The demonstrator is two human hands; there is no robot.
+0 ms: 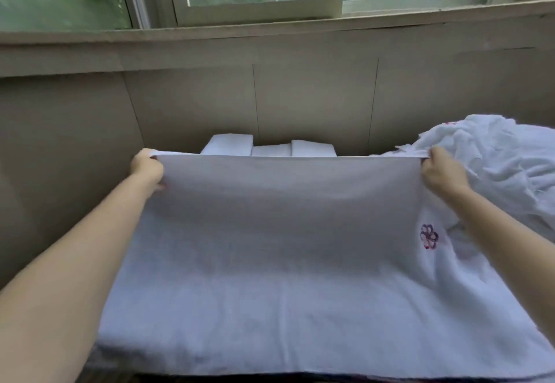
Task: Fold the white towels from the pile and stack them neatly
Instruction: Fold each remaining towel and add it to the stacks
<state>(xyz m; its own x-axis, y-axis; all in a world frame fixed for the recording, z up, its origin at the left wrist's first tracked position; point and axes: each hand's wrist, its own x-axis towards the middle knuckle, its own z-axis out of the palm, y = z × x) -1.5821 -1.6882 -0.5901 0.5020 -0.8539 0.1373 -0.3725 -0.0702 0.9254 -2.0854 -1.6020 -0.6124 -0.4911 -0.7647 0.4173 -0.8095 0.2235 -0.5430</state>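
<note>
Two hands hold one white towel (270, 247) by its far corners: the left hand (147, 168) pinches the far left corner and the right hand (441, 172) pinches the far right corner, each grip pressed together on the cloth, with the far edge pulled taut and lifted between them. From that raised edge the towel slopes down toward the person and lies spread flat, its near edge reaching the near edge of the desk, though the desk itself is almost wholly covered. A small purple flower (429, 236) is stitched near the towel's right edge. Beyond the lifted edge, against the wall, stand the folded towels (267, 148), side by side and touching. At the right edge lies the pile (495, 169) of crumpled unfolded towels, just beside the right hand and seemingly touching the held towel there. The step in hand looks like the first fold, far edge brought to near edge. Trouble could come from uneven pull: if one corner travels ahead, the halves will land askew. The right hand could also snag the pile and drag loose cloth into the fold, and a sweep backward might nudge the folded towels.
</note>
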